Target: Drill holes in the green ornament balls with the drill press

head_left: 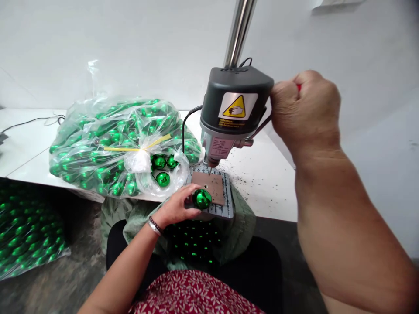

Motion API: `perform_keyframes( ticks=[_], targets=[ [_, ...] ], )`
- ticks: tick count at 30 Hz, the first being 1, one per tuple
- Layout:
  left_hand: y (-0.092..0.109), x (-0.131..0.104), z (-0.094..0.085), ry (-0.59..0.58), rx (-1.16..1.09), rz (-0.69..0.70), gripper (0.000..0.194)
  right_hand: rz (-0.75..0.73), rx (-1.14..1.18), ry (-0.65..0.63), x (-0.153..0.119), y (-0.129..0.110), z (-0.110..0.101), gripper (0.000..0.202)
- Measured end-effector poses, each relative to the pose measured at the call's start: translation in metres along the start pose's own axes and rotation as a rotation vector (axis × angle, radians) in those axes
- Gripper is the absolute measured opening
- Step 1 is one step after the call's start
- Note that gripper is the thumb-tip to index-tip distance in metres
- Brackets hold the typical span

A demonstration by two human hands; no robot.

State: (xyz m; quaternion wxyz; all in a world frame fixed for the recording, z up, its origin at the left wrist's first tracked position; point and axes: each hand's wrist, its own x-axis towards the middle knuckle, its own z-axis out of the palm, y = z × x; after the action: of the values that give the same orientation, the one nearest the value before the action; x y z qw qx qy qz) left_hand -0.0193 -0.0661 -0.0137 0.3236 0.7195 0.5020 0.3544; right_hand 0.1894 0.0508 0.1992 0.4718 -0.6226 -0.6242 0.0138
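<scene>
My left hand (179, 206) holds a shiny green ball (202, 199) between thumb and fingers, over the front edge of the drill press base (228, 192). A brown board (217, 185) with a small hole lies on that base. The drill head (237, 98), dark grey with a yellow warning label, hangs above on a metal column (240, 32); its thin bit (210, 171) points down behind the ball, apart from it. At the head's right side, my right hand (306, 111) is closed around the lever's end, where a bit of red shows.
A clear bag of green balls (108, 144), tied with yellow, lies left on the white table (268, 192); its opening shows several balls. Another bag of balls (29, 226) stands lower left. More balls lie in green cloth (240, 218) below the base. Dark shavings surround the base.
</scene>
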Motion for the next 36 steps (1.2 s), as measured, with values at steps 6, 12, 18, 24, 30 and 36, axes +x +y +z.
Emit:
perform_keyframes(
  ticks=[6,12,18,24,30,36],
  targets=[
    [-0.011,0.001,-0.047,0.356,0.351,-0.232,0.036,-0.007,0.051,0.037,-0.002,-0.001,0.002,0.037],
    [-0.022,0.026,-0.058,0.102,0.880,-0.493,0.054,-0.087,0.098,0.042,0.003,0.013,0.007,0.034],
    [-0.020,0.026,-0.054,0.266,0.660,-0.460,0.053,-0.153,0.181,0.087,0.006,0.023,0.012,0.034],
    [0.011,0.011,-0.037,0.343,-0.197,-0.299,0.059,-0.161,0.252,0.090,0.006,0.022,0.014,0.039],
    [0.015,0.013,-0.009,0.212,-0.149,-0.247,0.070,-0.019,0.190,0.038,0.001,0.008,0.006,0.033],
    [0.009,0.017,-0.009,0.205,-0.060,-0.241,0.057,-0.004,0.220,0.039,0.000,0.002,0.003,0.033]
  ],
)
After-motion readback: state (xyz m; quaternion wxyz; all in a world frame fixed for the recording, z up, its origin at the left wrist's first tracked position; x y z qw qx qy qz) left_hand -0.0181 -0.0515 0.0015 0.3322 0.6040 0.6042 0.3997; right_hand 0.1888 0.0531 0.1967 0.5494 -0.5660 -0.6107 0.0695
